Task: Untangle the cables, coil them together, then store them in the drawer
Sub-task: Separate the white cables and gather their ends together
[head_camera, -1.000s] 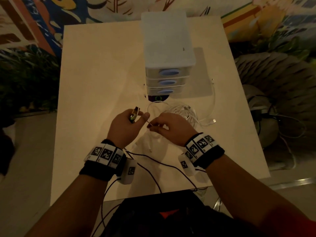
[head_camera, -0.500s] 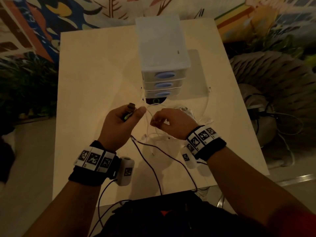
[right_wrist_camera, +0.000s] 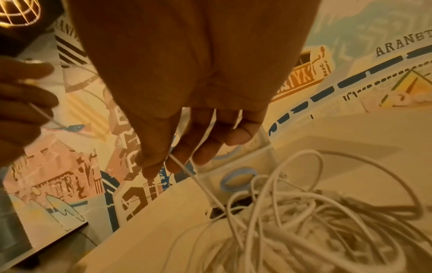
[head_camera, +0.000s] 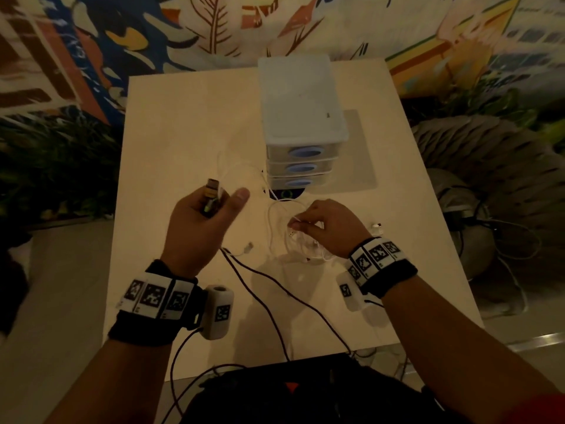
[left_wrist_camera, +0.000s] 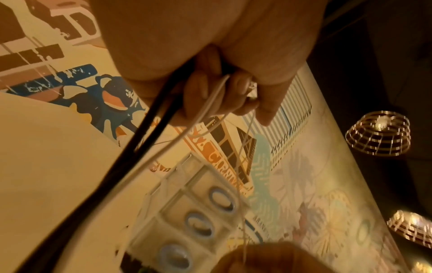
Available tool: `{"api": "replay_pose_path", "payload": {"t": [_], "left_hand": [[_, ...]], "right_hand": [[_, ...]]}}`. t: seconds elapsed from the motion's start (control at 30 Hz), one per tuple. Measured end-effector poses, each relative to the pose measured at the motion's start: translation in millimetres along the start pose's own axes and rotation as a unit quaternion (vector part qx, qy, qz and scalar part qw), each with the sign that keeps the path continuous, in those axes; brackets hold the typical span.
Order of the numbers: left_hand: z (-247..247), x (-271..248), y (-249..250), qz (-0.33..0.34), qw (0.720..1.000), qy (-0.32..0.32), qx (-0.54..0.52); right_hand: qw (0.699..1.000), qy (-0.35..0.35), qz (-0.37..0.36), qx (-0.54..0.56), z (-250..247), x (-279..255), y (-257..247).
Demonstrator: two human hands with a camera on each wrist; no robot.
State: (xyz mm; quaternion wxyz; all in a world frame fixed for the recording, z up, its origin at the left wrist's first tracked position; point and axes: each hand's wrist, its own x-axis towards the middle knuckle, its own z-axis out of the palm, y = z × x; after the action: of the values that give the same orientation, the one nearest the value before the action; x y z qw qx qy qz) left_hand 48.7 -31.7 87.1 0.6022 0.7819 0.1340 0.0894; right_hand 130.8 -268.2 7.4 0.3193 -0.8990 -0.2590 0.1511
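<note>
A tangle of white cables (head_camera: 293, 240) (right_wrist_camera: 292, 221) lies on the pale table (head_camera: 183, 142) in front of a white three-drawer unit (head_camera: 301, 117); all its drawers are closed. My left hand (head_camera: 208, 215) is raised left of the tangle, fingers curled round a dark plug (head_camera: 211, 194) and thin white and black cable strands (left_wrist_camera: 210, 103). My right hand (head_camera: 324, 224) hovers over the tangle and pinches one white strand (right_wrist_camera: 187, 171) between thumb and forefinger. A loose white connector (head_camera: 377, 228) lies to its right.
Black wires (head_camera: 275, 301) from the wrist cameras trail over the table's near edge toward a dark bag (head_camera: 305, 399). A round cable hole (head_camera: 286, 194) sits before the drawer unit. A grey ribbed seat (head_camera: 489, 166) and floor cables stand to the right.
My left hand has lifted up and to the left with the plug, drawing the white strands away from the tangle. My right hand has shifted slightly right, still pinching a strand.
</note>
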Motion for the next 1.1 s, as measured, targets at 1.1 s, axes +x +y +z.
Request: {"api": "replay_pose_path", "payload": {"t": [1.1], "left_hand": [[-3.0, 4.5, 16.0, 0.001, 0.994, 0.04, -0.105]], "right_hand": [[0.986, 0.07, 0.029, 0.15, 0.2, -7.8, -9.1]]}}
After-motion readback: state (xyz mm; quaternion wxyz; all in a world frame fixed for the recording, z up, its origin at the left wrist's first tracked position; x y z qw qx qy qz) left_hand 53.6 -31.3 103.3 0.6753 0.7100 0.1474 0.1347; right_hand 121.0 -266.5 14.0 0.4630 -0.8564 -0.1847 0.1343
